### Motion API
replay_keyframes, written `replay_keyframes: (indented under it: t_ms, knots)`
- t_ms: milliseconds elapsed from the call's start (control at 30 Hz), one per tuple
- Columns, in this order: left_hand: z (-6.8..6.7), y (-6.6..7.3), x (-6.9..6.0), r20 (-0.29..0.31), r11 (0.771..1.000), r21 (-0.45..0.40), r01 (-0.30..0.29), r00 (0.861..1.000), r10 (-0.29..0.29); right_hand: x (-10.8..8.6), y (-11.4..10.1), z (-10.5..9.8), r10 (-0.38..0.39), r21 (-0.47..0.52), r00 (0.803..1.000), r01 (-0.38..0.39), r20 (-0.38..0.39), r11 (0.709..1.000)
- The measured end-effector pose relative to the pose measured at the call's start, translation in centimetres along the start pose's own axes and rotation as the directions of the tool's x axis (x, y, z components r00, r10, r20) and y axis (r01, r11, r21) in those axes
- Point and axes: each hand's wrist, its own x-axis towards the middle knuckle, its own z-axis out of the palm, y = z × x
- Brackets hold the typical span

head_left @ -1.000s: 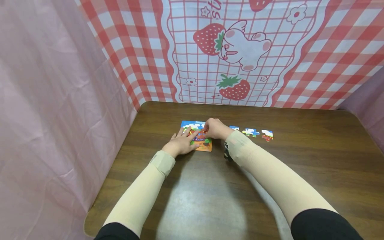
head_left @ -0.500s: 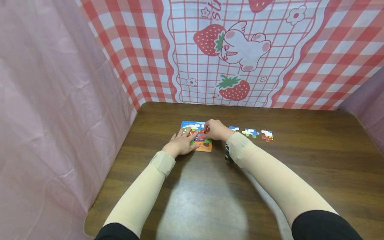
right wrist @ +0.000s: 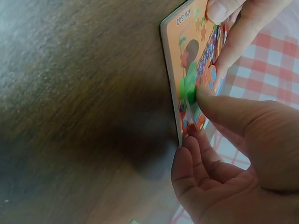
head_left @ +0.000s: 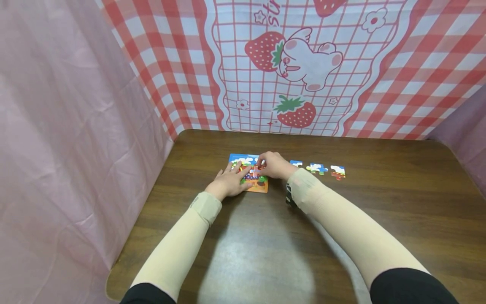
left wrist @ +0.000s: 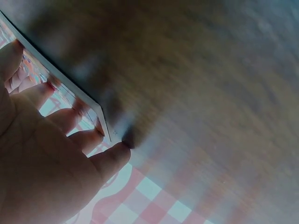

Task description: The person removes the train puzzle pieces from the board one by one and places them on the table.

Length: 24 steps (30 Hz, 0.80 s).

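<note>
A colourful puzzle board [head_left: 260,185] with an orange lower border and blue top lies on the table. My left hand [head_left: 227,182] rests on its left part with fingers spread; the left wrist view shows the fingertips along the board's edge [left wrist: 70,84]. At the board's right side, my right hand [head_left: 276,165] pinches a puzzle piece [right wrist: 190,112] between thumb and fingers, tilted against the board. Most of that piece is hidden by the fingers. In the right wrist view the left fingers [right wrist: 243,37] press the board farther up.
Right of the right hand, loose puzzle pieces lie in a row: one partly covered by the wrist [head_left: 296,163], a blue-and-green one [head_left: 317,168] and a white-and-red one [head_left: 338,171]. A checked cloth [head_left: 182,76] hangs behind the wooden table [head_left: 398,202].
The pinched puzzle piece has tilted slightly, a pale edge now showing between the right fingers. The left hand stays in place.
</note>
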Motion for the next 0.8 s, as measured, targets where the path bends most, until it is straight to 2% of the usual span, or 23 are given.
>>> replay_keyframes:
  t_ms: [300,433,800]
  knots:
    - [0.1,0.0,0.1,0.0,1.0,-0.004,0.005,1.0,-0.005,-0.5,0.2,-0.6,-0.009,0.051,0.999,0.01,-0.031,0.999]
    - [0.1,0.0,0.1,-0.006,1.0,-0.005,0.002,1.0,-0.002,-0.5,0.4,-0.7,-0.008,0.041,0.999,0.01,-0.047,0.999]
    - [0.1,0.1,0.0,-0.008,1.0,-0.006,0.0,1.0,0.0,-1.1,0.6,-0.8,0.046,0.103,0.998,-0.041,-0.043,0.994]
